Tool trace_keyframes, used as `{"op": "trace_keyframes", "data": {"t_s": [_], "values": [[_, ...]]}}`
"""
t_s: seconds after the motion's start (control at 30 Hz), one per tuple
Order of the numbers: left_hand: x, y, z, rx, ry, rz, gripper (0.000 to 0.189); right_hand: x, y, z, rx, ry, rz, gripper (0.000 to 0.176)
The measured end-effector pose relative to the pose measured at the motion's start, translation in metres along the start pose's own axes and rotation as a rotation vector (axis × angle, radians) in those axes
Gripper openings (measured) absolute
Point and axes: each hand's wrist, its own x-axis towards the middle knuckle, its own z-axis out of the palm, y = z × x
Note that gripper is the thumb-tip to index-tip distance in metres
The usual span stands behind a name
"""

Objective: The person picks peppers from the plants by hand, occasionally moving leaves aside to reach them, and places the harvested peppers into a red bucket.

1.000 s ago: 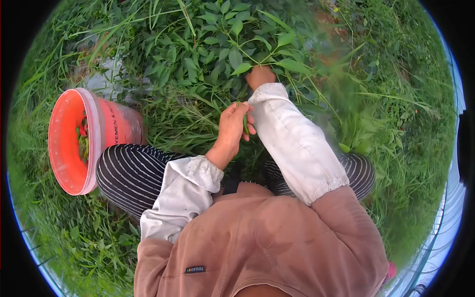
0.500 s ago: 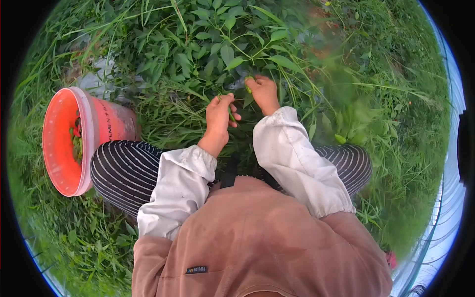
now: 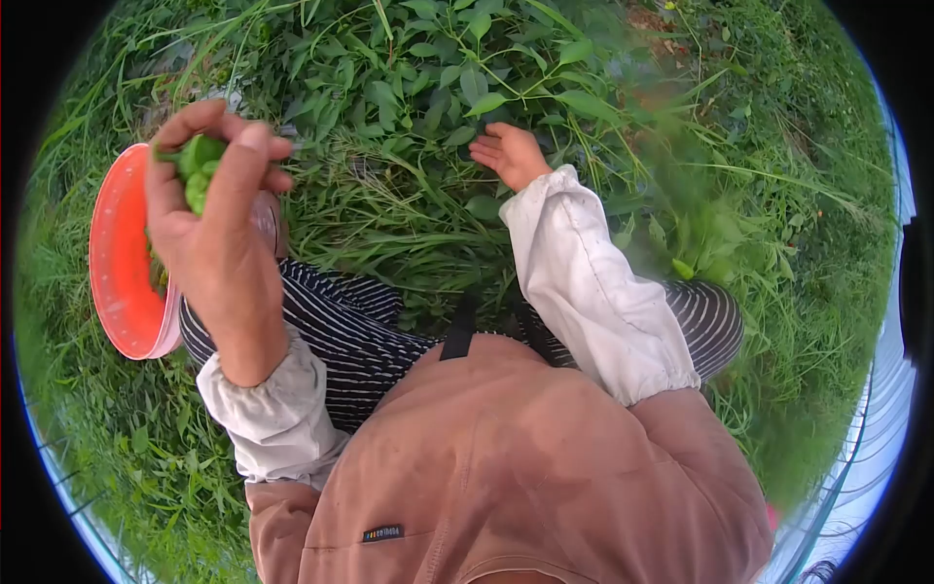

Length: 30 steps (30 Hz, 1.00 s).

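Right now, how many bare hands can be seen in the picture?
2: the left hand, holding green peppers and blocking part of the orange bucket from view; and the right hand, open near the leaves. No others show.

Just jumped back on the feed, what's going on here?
A person is working among leafy green plants. The left hand is raised with green peppers in its fingers, overlapping the orange bucket in this view; whether it is above the opening is unclear. The right hand is open by the leaves, with nothing visible in it.
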Motion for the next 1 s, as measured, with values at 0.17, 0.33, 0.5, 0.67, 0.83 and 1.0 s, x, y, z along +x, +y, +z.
{"op": "trace_keyframes", "data": {"t_s": [0.17, 0.33, 0.5, 0.67, 0.83, 1.0], "values": [[0.06, 0.039, -0.136, 1.401, 0.35, 0.213, 0.056, 0.03, 0.005, 0.029, 0.197, -0.057, -0.02, 0.03], [0.076, 0.006, -0.18, 1.325, 0.129, 0.261, 0.058, 0.031, 0.01, 0.001, 0.25, -0.142, 0.092, 0.025], [0.042, 0.001, -0.03, 0.437, -0.197, -0.165, 0.035, 0.012, -0.001, 0.018, 0.085, -0.197, 0.056, 0.023], [0.029, -0.066, 0.026, 0.367, -0.425, -0.188, 0.025, -0.028, -0.022, -0.011, 0.421, -0.397, -0.024, 0.02], [0.018, -0.126, 0.042, 0.206, -0.277, -0.611, 0.016, 0.032, -0.002, -0.054, 0.546, -0.652, 0.046, 0.027], [-0.001, -0.137, 0.056, 0.237, -0.381, -0.66, 0.012, -0.015, -0.057, -0.049, 0.567, -0.501, 0.07, 0.016]]}}
